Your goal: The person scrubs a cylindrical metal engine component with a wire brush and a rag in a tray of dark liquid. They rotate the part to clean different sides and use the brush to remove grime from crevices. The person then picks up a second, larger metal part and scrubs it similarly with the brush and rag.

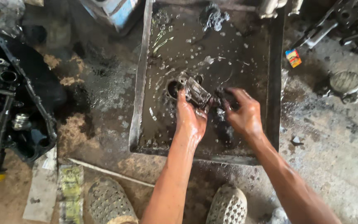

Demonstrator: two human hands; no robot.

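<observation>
My left hand (190,120) grips a grey metal engine part (191,88) with round openings, holding it just above dirty liquid in a shallow metal tray (141,83). My right hand (242,112) is closed on a dark, wet cloth or brush (222,98) pressed against the right end of the part. Both hands are wet and oily. What exactly the right hand holds is hard to tell.
A black engine cover with metal parts (9,103) lies at the left. A dark rag (213,16) sits at the tray's far edge. More engine parts (344,85) lie on the greasy concrete floor at the right. My two sandalled feet (228,205) stand near the tray's front edge.
</observation>
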